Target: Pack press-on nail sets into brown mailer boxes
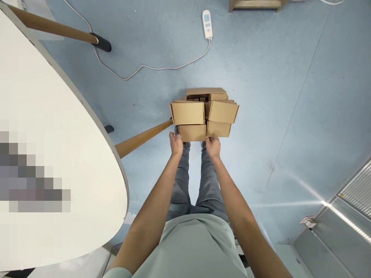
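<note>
Several brown cardboard boxes stand stacked in two columns at my feet. An upper left box [188, 113] and an upper right box [223, 112] rest over a lower left box [192, 133] and a lower right box [218, 129]. My left hand [176, 144] is at the near left corner of the lower left box, thumb and fingers bent but apart. At the near edge of the lower right box is my right hand [213, 146], its fingers curled and partly hidden. Whether it grips the box cannot be made out.
A white round-edged table [95, 185] fills the left side, with a wooden leg [145, 138] reaching close to the boxes. A white handheld controller [207, 24] lies on the blue floor, its cable [162, 68] running left. A grey cabinet [327, 235] stands at lower right.
</note>
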### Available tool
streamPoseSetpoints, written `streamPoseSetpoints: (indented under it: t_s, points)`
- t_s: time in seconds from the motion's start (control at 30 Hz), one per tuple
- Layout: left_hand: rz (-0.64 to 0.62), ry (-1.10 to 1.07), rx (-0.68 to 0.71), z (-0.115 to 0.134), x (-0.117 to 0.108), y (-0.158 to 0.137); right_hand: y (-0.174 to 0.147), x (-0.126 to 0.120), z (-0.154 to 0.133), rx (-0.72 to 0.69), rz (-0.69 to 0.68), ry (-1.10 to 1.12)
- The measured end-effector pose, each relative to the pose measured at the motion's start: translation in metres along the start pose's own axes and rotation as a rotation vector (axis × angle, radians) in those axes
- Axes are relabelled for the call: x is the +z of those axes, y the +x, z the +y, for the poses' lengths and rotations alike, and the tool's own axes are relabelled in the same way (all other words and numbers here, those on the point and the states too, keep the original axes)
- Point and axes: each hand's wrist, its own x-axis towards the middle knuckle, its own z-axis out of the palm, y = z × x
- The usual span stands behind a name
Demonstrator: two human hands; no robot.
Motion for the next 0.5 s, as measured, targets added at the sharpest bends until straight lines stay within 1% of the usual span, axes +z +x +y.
streamPoseSetpoints:
  t_s: [0.07,0.1,0.17,0.23,0.33,0.43,0.5]
  points:
    - [0.124,-0.068,-0.022,0.015,-0.007,0.010,0.013,-0.021,0.003,0.072,0.159,0.046]
    - [0.137,-0.094,0.013,0.023,-0.009,0.017,0.023,-0.032,0.005,0.077,0.226,0.069]
    - [0.047,-0.118,0.080,0.039,-0.009,0.031,0.049,-0.051,0.008,0.047,0.281,0.095]
    - [-0.023,-0.114,0.112,0.051,-0.001,0.042,0.077,-0.064,0.012,0.008,0.225,0.092]
    - [-0.044,-0.091,0.163,0.059,0.017,0.046,0.112,-0.071,0.016,-0.051,0.125,0.066]
    - [-0.044,-0.077,0.186,0.060,0.030,0.042,0.130,-0.068,0.019,-0.100,0.068,0.035]
    - [-0.047,-0.078,0.184,0.059,0.033,0.041,0.136,-0.066,0.021,-0.115,0.045,0.013]
